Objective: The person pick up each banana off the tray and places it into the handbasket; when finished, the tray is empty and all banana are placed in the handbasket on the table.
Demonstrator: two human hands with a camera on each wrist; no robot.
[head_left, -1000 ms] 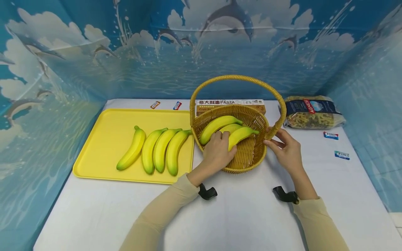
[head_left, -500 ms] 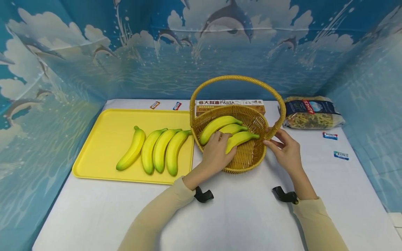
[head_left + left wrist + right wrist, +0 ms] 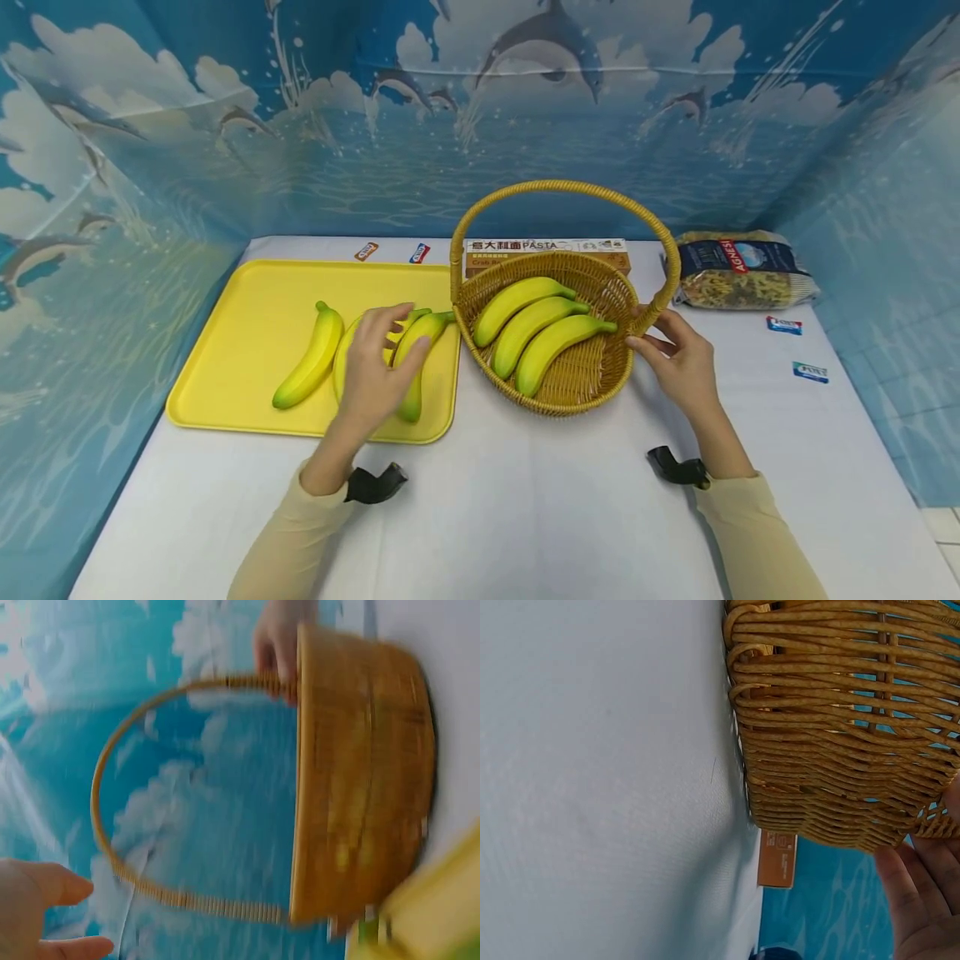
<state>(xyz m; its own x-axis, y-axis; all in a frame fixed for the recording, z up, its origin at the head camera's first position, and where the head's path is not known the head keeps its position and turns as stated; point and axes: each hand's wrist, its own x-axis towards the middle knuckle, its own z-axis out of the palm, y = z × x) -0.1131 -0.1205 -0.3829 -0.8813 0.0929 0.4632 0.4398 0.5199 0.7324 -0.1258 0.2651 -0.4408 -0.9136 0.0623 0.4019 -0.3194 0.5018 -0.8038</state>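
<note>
Bananas fill this scene, all smooth, curved and yellow with green tips. Three bananas lie side by side in a round woven basket made of bumpy tan wicker, with a tall hoop handle wound like rope. The basket sits on the white counter, just right of a flat yellow tray with rounded corners.

On the tray lie more bananas. The left hand rests on top of the middle ones, with its fingers spread and laid over the banana at the right of the row, closest to the basket. The fingers look fairly straight, and I cannot tell if they hold it tight yet. One more banana lies alone to the left, not touched.

The right hand is at the right side of the basket, where the handle meets the rim. Its fingers touch the wicker there. In the right wrist view the fingers lie right by the rough woven wall.

Behind the basket is a flat pasta box. A crinkly pasta bag lies to the right. Small shiny packets dot the counter.
</note>
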